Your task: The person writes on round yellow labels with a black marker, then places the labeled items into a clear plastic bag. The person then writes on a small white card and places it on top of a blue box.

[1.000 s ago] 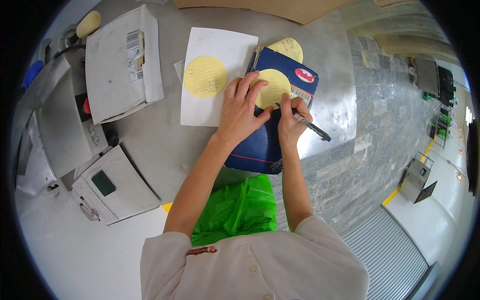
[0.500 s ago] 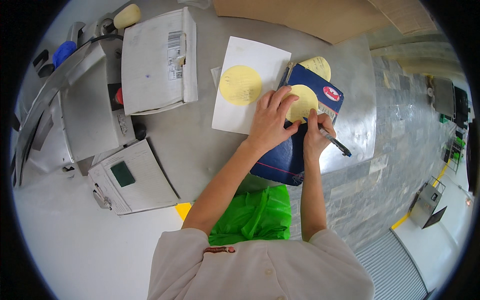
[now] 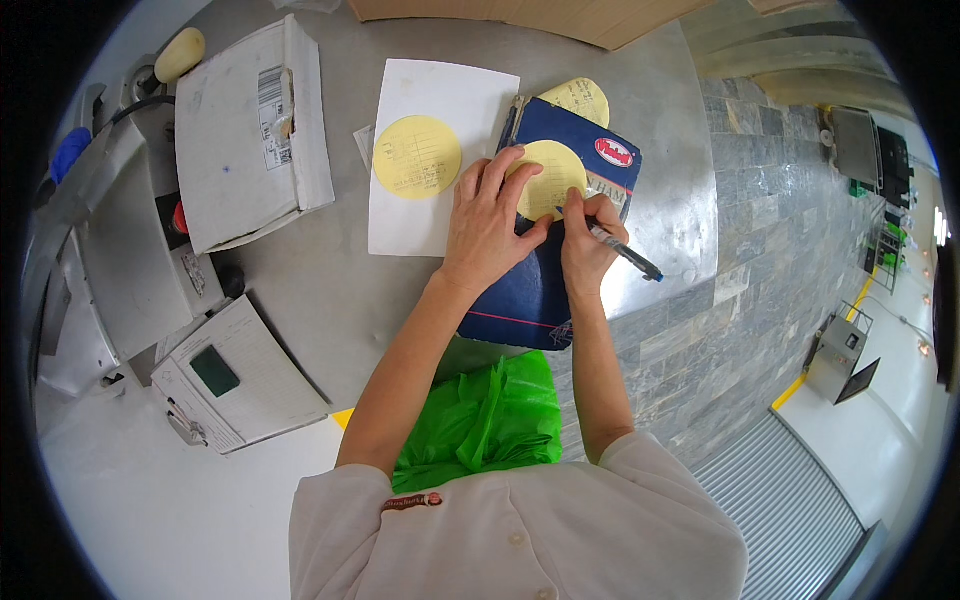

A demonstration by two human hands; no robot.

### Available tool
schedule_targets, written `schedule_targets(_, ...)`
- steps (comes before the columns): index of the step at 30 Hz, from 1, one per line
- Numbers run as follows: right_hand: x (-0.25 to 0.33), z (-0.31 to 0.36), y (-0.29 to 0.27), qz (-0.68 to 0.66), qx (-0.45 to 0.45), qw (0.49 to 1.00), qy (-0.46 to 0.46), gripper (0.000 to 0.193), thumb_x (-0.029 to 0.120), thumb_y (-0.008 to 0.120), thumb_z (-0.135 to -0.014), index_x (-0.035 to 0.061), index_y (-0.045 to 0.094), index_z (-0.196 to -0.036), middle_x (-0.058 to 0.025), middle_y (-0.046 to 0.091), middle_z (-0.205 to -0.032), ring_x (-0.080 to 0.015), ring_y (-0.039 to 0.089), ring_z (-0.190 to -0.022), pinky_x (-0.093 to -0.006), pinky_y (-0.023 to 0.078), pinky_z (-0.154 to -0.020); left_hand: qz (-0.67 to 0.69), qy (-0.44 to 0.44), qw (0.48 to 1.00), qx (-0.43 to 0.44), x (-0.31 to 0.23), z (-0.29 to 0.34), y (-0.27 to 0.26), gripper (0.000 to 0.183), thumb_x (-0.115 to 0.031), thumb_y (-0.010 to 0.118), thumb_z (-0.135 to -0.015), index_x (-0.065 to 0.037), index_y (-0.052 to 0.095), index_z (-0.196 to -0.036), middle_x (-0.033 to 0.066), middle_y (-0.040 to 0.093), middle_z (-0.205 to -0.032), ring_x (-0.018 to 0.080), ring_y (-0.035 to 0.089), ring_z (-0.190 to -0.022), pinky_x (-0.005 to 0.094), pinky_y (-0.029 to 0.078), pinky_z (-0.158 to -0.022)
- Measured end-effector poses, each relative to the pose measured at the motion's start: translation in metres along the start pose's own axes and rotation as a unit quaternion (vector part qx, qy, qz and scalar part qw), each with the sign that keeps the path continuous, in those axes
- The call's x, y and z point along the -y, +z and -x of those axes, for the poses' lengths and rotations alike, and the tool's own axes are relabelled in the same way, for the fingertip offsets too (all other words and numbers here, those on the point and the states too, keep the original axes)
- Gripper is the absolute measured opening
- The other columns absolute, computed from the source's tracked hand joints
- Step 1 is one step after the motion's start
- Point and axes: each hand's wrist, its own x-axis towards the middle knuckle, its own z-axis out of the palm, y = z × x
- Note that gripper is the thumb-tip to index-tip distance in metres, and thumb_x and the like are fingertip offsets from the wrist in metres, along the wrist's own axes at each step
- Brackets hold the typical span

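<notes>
A round yellow paper label (image 3: 551, 178) lies on a dark blue box or folder (image 3: 515, 298) that rests on the metal table. My left hand (image 3: 490, 220) is spread over the label's left edge, fingers apart, pressing it flat. In my right hand (image 3: 590, 245) a pen (image 3: 630, 252) is gripped, its tip on the label's lower part. Handwriting shows on a second yellow label (image 3: 417, 157), which lies on a white sheet (image 3: 400, 232) to the left. Another written yellow label (image 3: 582, 100) sticks out beyond the blue thing's far edge.
To the left stands a white cardboard box (image 3: 250, 140) beside metal equipment (image 3: 140, 270). A clipboard (image 3: 265, 375) with papers and a dark green rectangle lies at the table's near left. Brown cardboard (image 3: 540, 18) covers the far edge. Green plastic (image 3: 490, 415) hangs before me.
The whole view has shifted, so the table things appear further left. My right hand still holds the pen at the label, and my left hand stays on its edge.
</notes>
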Motion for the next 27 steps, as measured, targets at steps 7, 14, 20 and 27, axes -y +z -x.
schedule_targets(7,-0.0004,0.0003,0.0001,0.012,0.0,1.0,-0.005,0.025,0.007,0.067,-0.077,0.0003,0.052,-0.058,-0.0053,0.05,-0.049,-0.0071,0.043,-0.046,-0.0257,0.035,-0.044,0.004,0.006,1.0,-0.005,0.0019,0.0005,0.0006,0.06,-0.022,0.074,-0.062,-0.01,0.048,-0.114,0.0059,0.04,-0.126,0.03,0.039,-0.108,0.0401,0.035,-0.094)
schedule_targets(14,0.0011,-0.0005,-0.0002,-0.007,0.002,1.0,0.003,0.025,0.006,0.065,-0.077,0.0004,0.051,-0.058,-0.0046,0.048,-0.048,-0.0064,0.042,-0.047,-0.0251,0.033,-0.044,0.004,0.006,1.0,-0.006,0.0015,0.0003,0.0004,0.06,-0.022,0.075,-0.062,-0.01,0.048,-0.114,0.0058,0.04,-0.126,0.0302,0.04,-0.108,0.04,0.035,-0.094)
schedule_targets(20,-0.0033,-0.0015,0.0004,0.006,-0.005,1.0,0.002,0.025,0.006,0.065,-0.077,0.0006,0.05,-0.059,-0.0049,0.047,-0.049,-0.0074,0.041,-0.046,-0.0261,0.033,-0.044,0.004,0.008,1.0,-0.009,0.0012,0.0002,0.0006,0.06,-0.021,0.075,-0.061,-0.01,0.049,-0.113,0.0059,0.04,-0.125,0.0303,0.041,-0.108,0.0399,0.035,-0.094)
schedule_targets(27,-0.0045,-0.0012,-0.0003,0.01,-0.009,1.0,-0.005,0.025,0.006,0.065,-0.077,0.0005,0.049,-0.058,-0.0052,0.048,-0.05,-0.0083,0.041,-0.046,-0.0264,0.033,-0.044,0.009,0.004,1.0,-0.008,0.0007,-0.0004,0.0003,0.06,-0.02,0.075,-0.061,-0.01,0.049,-0.113,0.0061,0.041,-0.125,0.0305,0.041,-0.107,0.0401,0.035,-0.094)
